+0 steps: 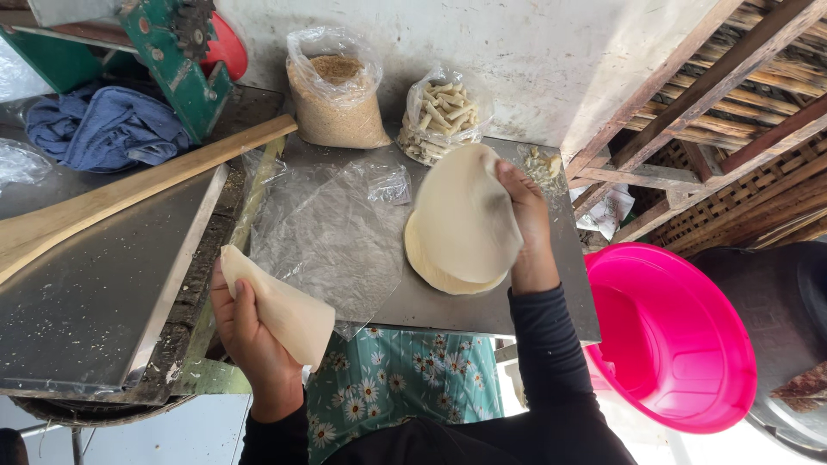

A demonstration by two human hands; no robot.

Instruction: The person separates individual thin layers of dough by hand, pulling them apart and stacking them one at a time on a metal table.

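- Left hand (250,331) grips a folded wrapper (280,312), cone-ish, held low over the table's (448,308) near edge, above the floral apron (396,387)
- Right hand (524,226) pinches the top round wrapper (465,215) by its far edge and tilts it up off the stack (439,274), which sits on the metal table just right of the plastic sheet (332,232)
- Done, by my read: one sheet is already off and folded, plus the bag of rolls (444,116) at the wall is partly full, so some pieces look finished
- Left: the stack looks only a few sheets thick, can't count them; the lifted sheet is flat, not folded yet
- Bag of crumbs (336,95) sits next to the rolls, open on top
- Pink tub (668,340) on the right looks empty from here
- Steel tray (95,284) on the left has nothing on it but a wooden paddle (129,194) across its top
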